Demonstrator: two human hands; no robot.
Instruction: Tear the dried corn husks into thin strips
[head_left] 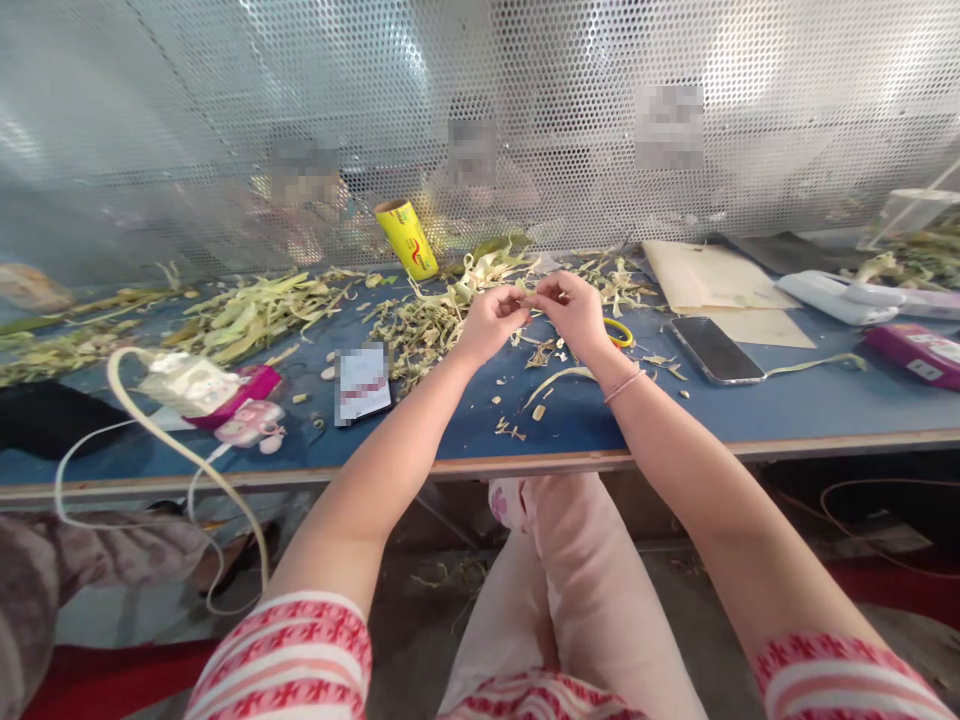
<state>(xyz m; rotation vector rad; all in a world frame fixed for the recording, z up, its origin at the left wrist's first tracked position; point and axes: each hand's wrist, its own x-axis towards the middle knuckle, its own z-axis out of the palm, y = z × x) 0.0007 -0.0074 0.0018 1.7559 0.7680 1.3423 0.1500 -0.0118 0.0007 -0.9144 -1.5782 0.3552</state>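
Note:
My left hand and my right hand meet above the blue table, thumbs and fingers pinched together. Whatever sits between the fingertips is too small to make out. Below and left of them spreads a heap of dry, pale green plant scraps, leafy and curled. Beside my right wrist shows a yellow loop, partly hidden by the wrist. A long pale strip of plant and small bits lie on the table in front of my hands.
A yellow cardboard tube leans at the back near a perforated metal panel. Phones lie on both sides. Leftward are more leaves and a charger with a looping cable; rightward, brown paper sheets and a purple pack.

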